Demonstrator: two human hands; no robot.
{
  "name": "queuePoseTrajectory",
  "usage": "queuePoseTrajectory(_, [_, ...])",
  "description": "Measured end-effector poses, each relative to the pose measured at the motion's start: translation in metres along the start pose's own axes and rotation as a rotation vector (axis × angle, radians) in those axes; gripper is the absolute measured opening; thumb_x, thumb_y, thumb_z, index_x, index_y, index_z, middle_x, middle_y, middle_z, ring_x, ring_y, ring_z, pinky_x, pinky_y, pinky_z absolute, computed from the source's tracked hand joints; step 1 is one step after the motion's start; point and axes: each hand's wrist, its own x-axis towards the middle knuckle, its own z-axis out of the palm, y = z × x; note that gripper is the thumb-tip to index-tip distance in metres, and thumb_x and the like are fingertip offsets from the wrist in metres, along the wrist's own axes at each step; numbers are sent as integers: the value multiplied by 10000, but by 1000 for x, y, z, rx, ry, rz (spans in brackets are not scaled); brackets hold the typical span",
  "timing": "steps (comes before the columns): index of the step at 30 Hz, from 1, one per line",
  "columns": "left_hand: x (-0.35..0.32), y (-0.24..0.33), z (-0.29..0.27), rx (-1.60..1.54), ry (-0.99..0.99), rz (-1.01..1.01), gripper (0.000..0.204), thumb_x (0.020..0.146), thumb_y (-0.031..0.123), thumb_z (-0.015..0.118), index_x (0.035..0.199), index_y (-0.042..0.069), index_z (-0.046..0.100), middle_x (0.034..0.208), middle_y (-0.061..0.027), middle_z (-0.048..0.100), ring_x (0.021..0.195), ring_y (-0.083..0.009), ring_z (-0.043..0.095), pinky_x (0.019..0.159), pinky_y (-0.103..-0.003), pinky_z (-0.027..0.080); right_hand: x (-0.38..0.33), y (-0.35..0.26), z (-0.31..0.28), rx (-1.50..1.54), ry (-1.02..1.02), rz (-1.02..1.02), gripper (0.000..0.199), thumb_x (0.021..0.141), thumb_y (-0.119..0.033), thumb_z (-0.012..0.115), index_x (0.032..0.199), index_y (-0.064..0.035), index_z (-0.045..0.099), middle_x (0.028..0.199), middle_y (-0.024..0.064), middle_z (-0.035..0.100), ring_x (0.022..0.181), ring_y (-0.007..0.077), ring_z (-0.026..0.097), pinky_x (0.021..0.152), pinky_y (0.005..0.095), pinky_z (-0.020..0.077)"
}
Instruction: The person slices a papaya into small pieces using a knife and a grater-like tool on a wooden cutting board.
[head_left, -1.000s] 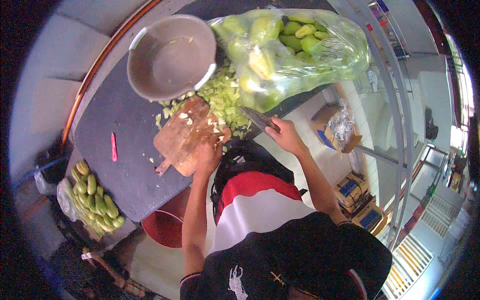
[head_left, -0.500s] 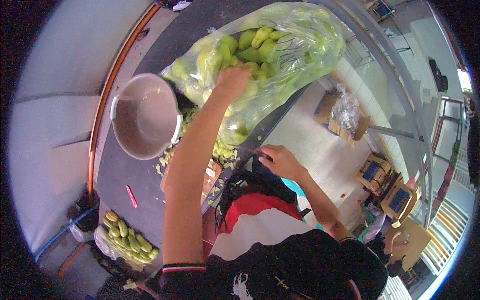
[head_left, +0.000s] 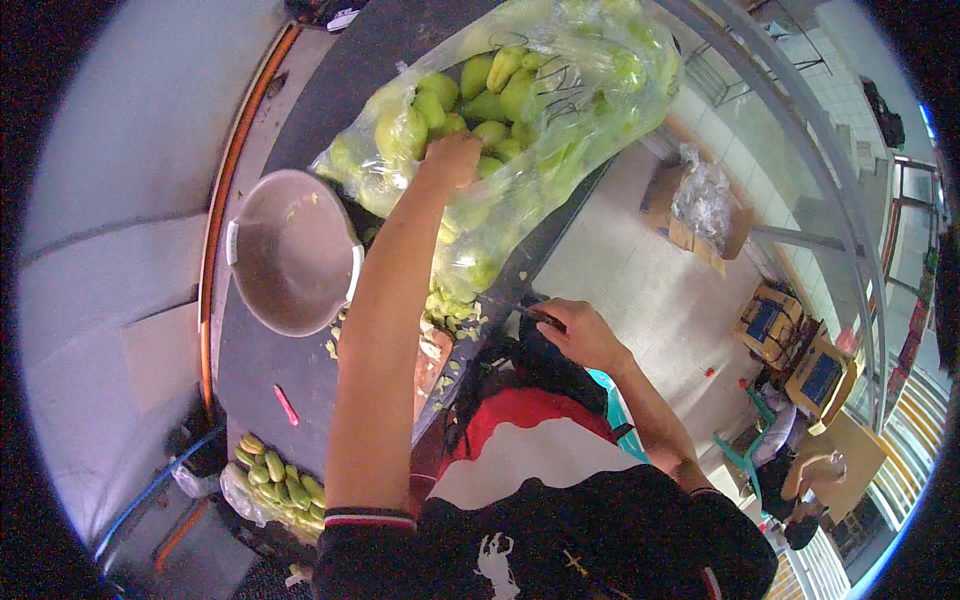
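"Table [head_left: 262, 385] look risky?"

"Bit: clear bag [head_left: 575, 150] on it sits near my knife [head_left: 535, 314]; careless swing could slit it."

"Counts?"

"One bag, one basin [head_left: 270, 235], one cutting board [head_left: 430, 375], one knife; chayote-looking fruit [head_left: 508, 65] in the bag, uncountable. Right hand [head_left: 580, 332]'s curled round the handle; left hand [head_left: 455, 160]'s at the bag's mouth, fingertips hidden, can't tell its grip."

The clear plastic bag [head_left: 575, 165] gapes upward, leaving the left hand [head_left: 455, 160] a way in until packed green pear-shaped fruits [head_left: 515, 95] block it. The left forearm [head_left: 385, 330] bars the brown wooden board [head_left: 432, 370]. Bare dark table [head_left: 262, 350] lies between the round grey-brown basin [head_left: 290, 265] and the slim pink-red object [head_left: 286, 404].
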Motion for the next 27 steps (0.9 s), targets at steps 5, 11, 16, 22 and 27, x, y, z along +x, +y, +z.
queuePoseTrajectory(5, [7,7,26,24,266,162,476,806,153,668,1272,106,581,1191,-154,655,1017,-324,679,828,-459,568,0,-6,5,-20,-143,158,276,915,-182,611,1141,-24,620,1023,207,657,931,400,628,829,463,502])
queuePoseTrajectory(11, [9,5,35,-103,228,208,444,818,120,625,1249,226,631,1075,-146,686,978,-350,673,830,-488,550,1,0,19,16,-80,67,251,899,-148,634,1100,4,631,966,215,654,868,392,636,768,434,502])
queuePoseTrajectory(16, [-6,13,-9,-221,-5,215,550,820,206,687,1352,273,567,1319,-137,596,1172,-352,597,978,-465,491,3,-2,15,8,-157,171,300,908,-204,624,1147,-23,621,1054,205,661,961,415,631,863,474,504])
queuePoseTrajectory(22, [24,17,24,-350,-98,141,544,836,243,691,1363,257,557,1278,-131,624,1137,-324,622,941,-445,509,-4,0,17,0,-191,215,308,905,-193,623,1157,-17,613,1064,215,657,959,428,626,867,487,498])
queuePoseTrajectory(27, [35,8,40,-726,-140,89,552,837,344,751,1318,150,562,1107,-199,678,1010,-381,652,866,-476,511,-5,-5,11,48,-152,239,310,910,-197,621,1156,-7,611,1081,222,657,961,437,625,873,484,499])
